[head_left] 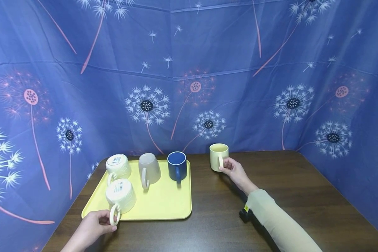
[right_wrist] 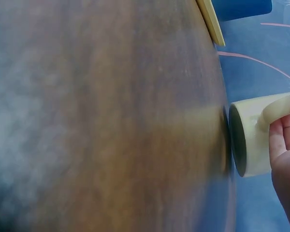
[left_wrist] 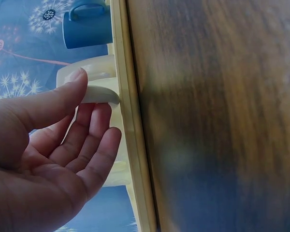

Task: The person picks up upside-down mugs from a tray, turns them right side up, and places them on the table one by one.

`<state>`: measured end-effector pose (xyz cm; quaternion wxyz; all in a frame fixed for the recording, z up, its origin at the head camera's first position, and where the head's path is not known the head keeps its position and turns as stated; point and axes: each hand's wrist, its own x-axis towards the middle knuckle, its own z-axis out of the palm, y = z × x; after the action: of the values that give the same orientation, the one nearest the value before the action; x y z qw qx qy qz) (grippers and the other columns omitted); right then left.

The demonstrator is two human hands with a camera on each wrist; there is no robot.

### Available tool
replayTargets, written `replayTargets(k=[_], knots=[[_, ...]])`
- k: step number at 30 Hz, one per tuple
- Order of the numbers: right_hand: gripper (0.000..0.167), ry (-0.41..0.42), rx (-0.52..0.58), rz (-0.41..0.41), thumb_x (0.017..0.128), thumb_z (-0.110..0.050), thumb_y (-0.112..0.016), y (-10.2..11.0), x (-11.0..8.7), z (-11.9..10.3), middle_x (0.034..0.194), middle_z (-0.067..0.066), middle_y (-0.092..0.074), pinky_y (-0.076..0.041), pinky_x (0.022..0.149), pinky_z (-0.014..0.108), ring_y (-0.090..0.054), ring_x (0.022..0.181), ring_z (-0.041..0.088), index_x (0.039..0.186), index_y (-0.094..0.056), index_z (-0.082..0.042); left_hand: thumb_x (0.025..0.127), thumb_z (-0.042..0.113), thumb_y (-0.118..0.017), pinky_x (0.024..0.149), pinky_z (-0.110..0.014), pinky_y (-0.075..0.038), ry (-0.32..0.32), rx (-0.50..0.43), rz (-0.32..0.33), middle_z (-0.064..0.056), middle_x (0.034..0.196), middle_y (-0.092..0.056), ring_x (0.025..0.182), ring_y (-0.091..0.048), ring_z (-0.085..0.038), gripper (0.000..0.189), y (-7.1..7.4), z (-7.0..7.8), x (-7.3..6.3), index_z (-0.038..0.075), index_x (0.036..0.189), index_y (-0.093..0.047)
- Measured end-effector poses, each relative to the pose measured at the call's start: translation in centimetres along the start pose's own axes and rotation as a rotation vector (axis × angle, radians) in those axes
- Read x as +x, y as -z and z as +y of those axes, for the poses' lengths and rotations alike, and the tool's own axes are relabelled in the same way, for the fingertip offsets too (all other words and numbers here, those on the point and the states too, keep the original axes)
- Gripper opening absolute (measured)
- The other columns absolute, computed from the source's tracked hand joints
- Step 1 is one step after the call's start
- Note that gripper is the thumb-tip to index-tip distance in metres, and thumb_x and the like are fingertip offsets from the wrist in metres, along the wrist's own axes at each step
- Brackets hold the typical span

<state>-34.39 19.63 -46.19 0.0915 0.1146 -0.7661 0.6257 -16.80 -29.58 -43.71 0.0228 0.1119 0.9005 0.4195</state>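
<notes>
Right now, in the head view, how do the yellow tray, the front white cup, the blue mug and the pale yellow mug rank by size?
1. Yellow tray
2. Front white cup
3. Blue mug and pale yellow mug: they look too alike to rank.

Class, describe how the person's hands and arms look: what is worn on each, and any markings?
The bare left hand wears no glove, and no sleeve shows on that side. The right hand is also bare; its arm wears a plain, pale beige-green cloth sleeve. Beside that shows a small black object with a bright yellow patch.
</notes>
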Motion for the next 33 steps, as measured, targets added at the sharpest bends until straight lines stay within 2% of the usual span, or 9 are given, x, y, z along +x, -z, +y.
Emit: replayTargets(k=[8, 13, 19, 26, 30, 33], knots=[[0.021, -0.035, -0.17, -0.03, 0.079, -0.007, -0.074, 0.8, -0.2, -0.3, 0.087, 0.008, -0.067, -0.047, 0.072, 0.024, -0.058, 0.078, 0.012, 0.094, -0.062, 0.001, 0.072, 0.008, -0.077, 0.059, -0.02, -0.048, 0.002, 0.065, 0.032, 0.004, 0.075, -0.065, 0.068, -0.056, 0.004, 0.016, -0.1, -0.1, -0.1, 0.004, 0.08, -0.064], [0.018, -0.075, -0.226, -0.056, 0.078, -0.007, -0.075, 0.9, -0.5, -0.5, 0.086, 0.007, -0.067, -0.046, 0.072, 0.026, -0.058, 0.078, 0.014, 0.091, -0.064, 0.0, 0.073, 0.007, -0.076, 0.059, -0.02, -0.048, 0.0, 0.069, 0.034, 0.006, 0.075, -0.064, 0.068, -0.055, 0.004, 0.015, -0.2, 0.0, -0.1, 0.004, 0.081, -0.063], [0.019, -0.091, -0.261, -0.066, 0.076, -0.007, -0.077, 0.8, -0.6, -0.5, 0.084, 0.007, -0.069, -0.046, 0.072, 0.024, -0.06, 0.076, 0.01, 0.089, -0.065, 0.0, 0.074, 0.008, -0.075, 0.059, -0.02, -0.047, -0.025, 0.066, 0.047, 0.007, 0.074, -0.063, 0.067, -0.054, 0.005, 0.015, -0.5, 0.3, -0.1, 0.004, 0.082, -0.064], [0.02, -0.113, -0.272, -0.068, 0.074, -0.007, -0.078, 0.8, -0.7, -0.5, 0.083, 0.008, -0.07, -0.047, 0.071, 0.023, -0.061, 0.076, 0.009, 0.088, -0.066, 0.002, 0.076, 0.005, -0.074, 0.058, -0.02, -0.045, -0.122, 0.082, 0.098, 0.009, 0.073, -0.061, 0.067, -0.052, 0.005, 0.013, -0.8, 1.2, -0.1, 0.006, 0.081, -0.062], [0.019, -0.131, -0.262, -0.069, 0.074, -0.005, -0.078, 0.8, -0.8, -0.5, 0.082, 0.007, -0.07, -0.047, 0.072, 0.024, -0.061, 0.075, 0.01, 0.087, -0.067, 0.002, 0.077, 0.004, -0.073, 0.058, -0.02, -0.045, -0.096, 0.068, 0.096, 0.007, 0.074, -0.062, 0.067, -0.052, 0.005, 0.012, -0.8, 1.7, 0.0, 0.005, 0.083, -0.062], [0.019, -0.133, -0.263, -0.066, 0.073, -0.004, -0.078, 0.8, -0.8, -0.5, 0.081, 0.005, -0.069, -0.047, 0.072, 0.025, -0.061, 0.075, 0.009, 0.087, -0.066, 0.002, 0.076, 0.002, -0.072, 0.058, -0.02, -0.046, -0.087, 0.063, 0.118, 0.005, 0.074, -0.062, 0.067, -0.052, 0.005, 0.012, -1.0, 1.9, 0.1, 0.005, 0.083, -0.062]])
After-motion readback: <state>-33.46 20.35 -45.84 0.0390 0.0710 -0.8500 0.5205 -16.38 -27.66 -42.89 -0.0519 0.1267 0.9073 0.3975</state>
